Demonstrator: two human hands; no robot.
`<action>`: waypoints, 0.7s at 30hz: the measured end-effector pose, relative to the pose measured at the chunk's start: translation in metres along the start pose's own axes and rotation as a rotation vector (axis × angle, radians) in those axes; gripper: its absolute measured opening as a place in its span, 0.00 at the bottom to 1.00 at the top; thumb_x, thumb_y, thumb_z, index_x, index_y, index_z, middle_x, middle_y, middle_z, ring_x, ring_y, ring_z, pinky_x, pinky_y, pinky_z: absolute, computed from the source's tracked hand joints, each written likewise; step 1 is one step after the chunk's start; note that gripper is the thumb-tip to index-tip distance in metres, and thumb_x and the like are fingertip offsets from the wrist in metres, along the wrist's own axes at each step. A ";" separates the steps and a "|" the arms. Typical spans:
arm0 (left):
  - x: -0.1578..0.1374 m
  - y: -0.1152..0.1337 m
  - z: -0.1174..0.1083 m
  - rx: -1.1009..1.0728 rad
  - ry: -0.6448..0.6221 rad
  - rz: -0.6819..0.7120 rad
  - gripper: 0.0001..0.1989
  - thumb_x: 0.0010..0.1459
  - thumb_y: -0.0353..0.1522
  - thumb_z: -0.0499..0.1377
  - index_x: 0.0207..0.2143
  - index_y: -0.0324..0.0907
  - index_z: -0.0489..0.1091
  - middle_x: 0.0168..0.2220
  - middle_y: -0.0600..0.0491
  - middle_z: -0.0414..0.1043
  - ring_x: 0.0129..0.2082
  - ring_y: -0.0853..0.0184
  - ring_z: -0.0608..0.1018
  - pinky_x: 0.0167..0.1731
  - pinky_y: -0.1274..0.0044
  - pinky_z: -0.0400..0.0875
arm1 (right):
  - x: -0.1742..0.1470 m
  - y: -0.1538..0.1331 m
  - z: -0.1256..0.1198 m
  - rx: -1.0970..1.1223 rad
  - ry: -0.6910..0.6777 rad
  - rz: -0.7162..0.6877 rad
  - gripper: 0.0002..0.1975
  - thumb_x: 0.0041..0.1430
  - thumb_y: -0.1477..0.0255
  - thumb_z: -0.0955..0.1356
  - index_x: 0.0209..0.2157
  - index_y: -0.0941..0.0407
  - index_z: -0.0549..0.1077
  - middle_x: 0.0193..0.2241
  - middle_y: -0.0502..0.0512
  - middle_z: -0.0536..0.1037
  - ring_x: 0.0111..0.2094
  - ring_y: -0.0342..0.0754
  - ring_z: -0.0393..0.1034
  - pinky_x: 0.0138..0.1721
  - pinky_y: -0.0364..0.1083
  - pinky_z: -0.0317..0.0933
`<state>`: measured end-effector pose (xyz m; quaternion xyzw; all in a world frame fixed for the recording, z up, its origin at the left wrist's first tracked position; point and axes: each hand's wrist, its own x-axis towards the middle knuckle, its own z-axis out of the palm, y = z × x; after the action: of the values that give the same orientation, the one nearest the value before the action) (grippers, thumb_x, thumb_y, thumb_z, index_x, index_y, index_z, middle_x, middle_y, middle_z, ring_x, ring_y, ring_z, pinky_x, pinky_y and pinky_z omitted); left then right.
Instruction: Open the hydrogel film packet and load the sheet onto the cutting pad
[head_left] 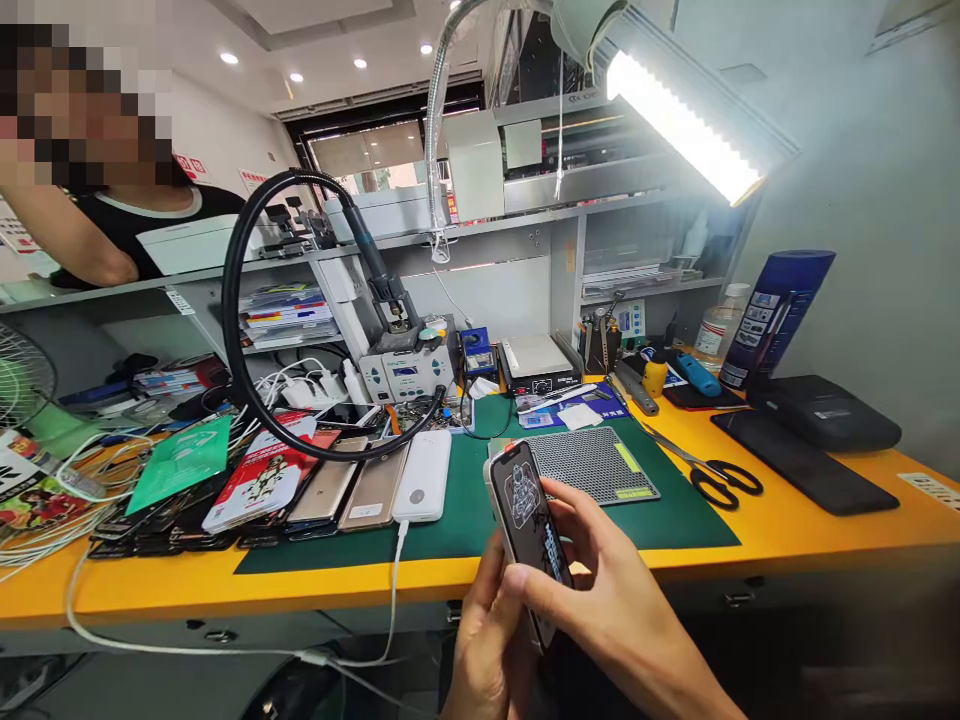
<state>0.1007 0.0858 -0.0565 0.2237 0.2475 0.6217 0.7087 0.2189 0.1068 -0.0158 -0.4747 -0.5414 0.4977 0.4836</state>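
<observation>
I am seeing a phone (531,525) standing tilted on end just in front of the desk's near edge, low in the middle of my view, its dark printed back facing me. It is sitting between both hands, above the drop below the orange desk (810,525) rather than resting on it. My left hand (486,640) is cupping the phone's lower end from the left, fingers curled closed around its edge and thumb pressing on the back. My right hand (607,590) is gripping it from the right, the thumb lying across the lower back and the fingers wrapping behind the far edge, so both hands are clasping the phone and neither is loose. Just beyond the phone a grey mesh pad (592,462) is lying on the green mat (675,520), with scissors (712,475) to its right. A white power bank (424,475) and a row of phones (352,490) are lying to the left, well apart from my hands. Another person (97,215) is leaning over the shelf at far left.
</observation>
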 end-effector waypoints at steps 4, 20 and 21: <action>-0.004 -0.002 0.005 0.024 -0.034 0.006 0.22 0.57 0.40 0.69 0.54 0.50 0.77 0.56 0.48 0.76 0.61 0.50 0.72 0.65 0.62 0.61 | 0.000 -0.001 0.007 0.037 0.001 -0.005 0.29 0.52 0.69 0.72 0.56 0.50 0.66 0.49 0.54 0.77 0.49 0.54 0.74 0.50 0.52 0.70; -0.008 -0.006 0.008 -0.059 0.011 -0.047 0.19 0.60 0.42 0.65 0.53 0.52 0.77 0.58 0.47 0.74 0.64 0.47 0.69 0.64 0.56 0.63 | 0.001 -0.014 0.009 -0.185 0.066 -0.065 0.31 0.50 0.72 0.73 0.57 0.49 0.67 0.52 0.51 0.75 0.53 0.51 0.71 0.54 0.49 0.67; -0.006 -0.006 0.007 -0.043 -0.003 -0.052 0.18 0.60 0.41 0.66 0.53 0.52 0.77 0.58 0.48 0.75 0.64 0.48 0.69 0.65 0.57 0.61 | 0.004 -0.016 0.006 -0.202 0.047 -0.079 0.30 0.51 0.72 0.73 0.57 0.49 0.68 0.52 0.51 0.75 0.52 0.51 0.71 0.54 0.49 0.67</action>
<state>0.1094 0.0789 -0.0544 0.2027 0.2386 0.6078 0.7297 0.2125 0.1090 0.0002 -0.5109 -0.5955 0.4099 0.4652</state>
